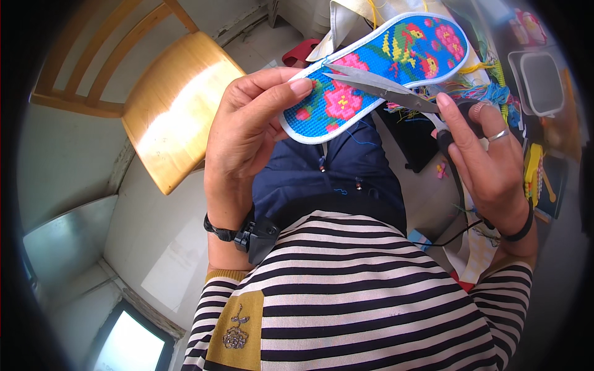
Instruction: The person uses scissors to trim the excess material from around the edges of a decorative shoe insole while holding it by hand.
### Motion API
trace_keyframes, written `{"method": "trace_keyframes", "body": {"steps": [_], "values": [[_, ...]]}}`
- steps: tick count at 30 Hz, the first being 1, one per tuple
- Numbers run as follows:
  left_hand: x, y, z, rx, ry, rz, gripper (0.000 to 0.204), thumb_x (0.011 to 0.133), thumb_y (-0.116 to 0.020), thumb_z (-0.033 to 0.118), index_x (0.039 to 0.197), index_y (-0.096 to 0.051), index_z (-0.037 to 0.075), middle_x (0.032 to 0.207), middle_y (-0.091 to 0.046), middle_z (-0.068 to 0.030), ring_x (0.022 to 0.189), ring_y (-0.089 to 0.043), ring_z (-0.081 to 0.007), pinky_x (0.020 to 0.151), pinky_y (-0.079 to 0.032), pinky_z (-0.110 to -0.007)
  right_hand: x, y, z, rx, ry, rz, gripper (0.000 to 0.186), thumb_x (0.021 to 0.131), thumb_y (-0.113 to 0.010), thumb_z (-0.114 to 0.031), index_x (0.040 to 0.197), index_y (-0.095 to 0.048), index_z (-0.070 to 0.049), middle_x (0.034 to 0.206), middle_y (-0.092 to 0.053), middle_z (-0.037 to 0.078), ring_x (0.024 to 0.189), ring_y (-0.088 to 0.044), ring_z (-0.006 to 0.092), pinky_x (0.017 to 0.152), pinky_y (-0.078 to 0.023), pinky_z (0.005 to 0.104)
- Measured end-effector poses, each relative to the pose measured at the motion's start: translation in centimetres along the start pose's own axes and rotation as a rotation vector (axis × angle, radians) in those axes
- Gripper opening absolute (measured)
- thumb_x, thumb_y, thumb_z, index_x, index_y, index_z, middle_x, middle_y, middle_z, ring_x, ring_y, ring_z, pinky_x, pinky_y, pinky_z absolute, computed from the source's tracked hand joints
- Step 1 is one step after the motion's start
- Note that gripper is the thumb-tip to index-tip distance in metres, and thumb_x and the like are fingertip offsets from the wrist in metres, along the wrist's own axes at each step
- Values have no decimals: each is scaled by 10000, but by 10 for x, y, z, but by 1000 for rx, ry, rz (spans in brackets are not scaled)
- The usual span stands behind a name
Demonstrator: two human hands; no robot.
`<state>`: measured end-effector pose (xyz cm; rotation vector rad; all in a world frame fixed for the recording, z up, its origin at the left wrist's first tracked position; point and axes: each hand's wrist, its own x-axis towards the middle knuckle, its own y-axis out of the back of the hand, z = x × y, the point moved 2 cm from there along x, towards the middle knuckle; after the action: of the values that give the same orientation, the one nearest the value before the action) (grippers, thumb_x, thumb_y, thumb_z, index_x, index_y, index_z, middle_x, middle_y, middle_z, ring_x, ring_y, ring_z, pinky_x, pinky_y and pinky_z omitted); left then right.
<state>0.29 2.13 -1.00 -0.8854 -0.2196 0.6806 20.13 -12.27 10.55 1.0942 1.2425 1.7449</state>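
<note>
My left hand (253, 123) pinches the near end of an embroidered insole (377, 52), thumb on top and fingers beneath. The insole is blue with pink flowers, a yellow-and-green pattern and a white bound edge. In my right hand (489, 154) is a pair of scissors (396, 93) with dark handles. Its blades are parted, lying across the insole with their tips at the white edge, close to a small tuft of blue thread (324, 60). A loose blue thread hangs below the insole. A ring and a ribbed thimble sit on my right fingers.
A wooden chair (185, 105) stands on the left. Tangled coloured threads (489, 93) lie at the right, beside a clear plastic container (541, 83) and a yellow item (533, 167). A pink slipper-like thing (301, 52) is on the floor beyond the insole.
</note>
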Motion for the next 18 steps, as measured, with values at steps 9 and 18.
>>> {"method": "trace_keyframes", "body": {"steps": [9, 18], "values": [[-1, -2, 0, 172, 23, 128, 209, 838, -654, 87, 998, -665, -47, 716, -655, -28, 479, -498, -2, 396, -319, -131, 1, 2, 4, -11, 38, -11, 489, 651, -650, 56, 1140, -625, 47, 890, -498, 147, 709, -566, 261, 582, -485, 327], [1, 6, -3, 222, 57, 143, 182, 832, -673, 93, 974, -682, -20, 771, -675, -56, 596, -612, -64, 472, -434, -155, 0, -2, 6, -10, 91, -35, 505, 649, -634, 59, 1153, -613, 49, 894, -510, 149, 714, -568, 270, 591, -486, 338]]}}
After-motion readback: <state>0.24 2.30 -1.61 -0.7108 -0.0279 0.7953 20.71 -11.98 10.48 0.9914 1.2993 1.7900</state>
